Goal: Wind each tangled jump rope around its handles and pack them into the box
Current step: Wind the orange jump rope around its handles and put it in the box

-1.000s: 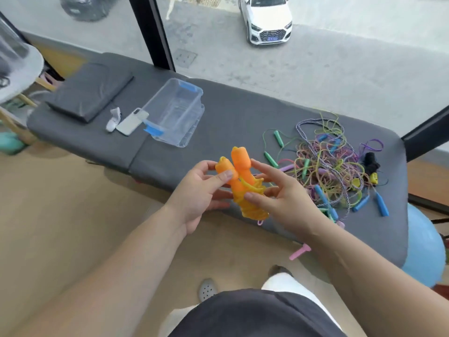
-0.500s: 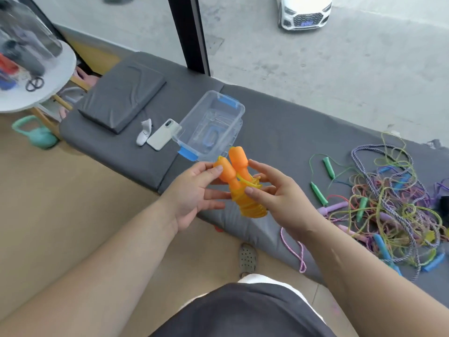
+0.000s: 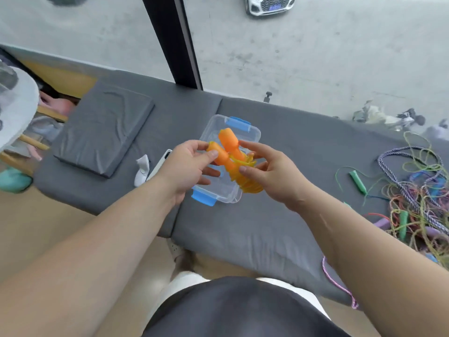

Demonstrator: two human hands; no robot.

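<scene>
Orange-handled jump rope with its yellow-orange cord wound round the two handles [image 3: 233, 161] is held in both hands over the open top of the clear plastic box with blue latches [image 3: 254, 133]. The left hand [image 3: 187, 166] grips one handle, thumb across the top and fingers curled beneath. The right hand [image 3: 269, 171] pinches the wound cord between thumb and fingertips, its forefinger reaching to the other handle.

Much of the box's floor is hidden behind the hands and bundle, and whether the bundle touches the box cannot be told. A white phone [image 3: 162, 159] beside the box is partly covered by the left wrist. The tangled heap of coloured ropes [image 3: 413, 198] is cut off at the right edge.

The box sits near the front edge of the grey padded bench [image 3: 267, 229], with bare pad between it and the heap. A flat grey cushion [image 3: 104, 127] lies to the left.
</scene>
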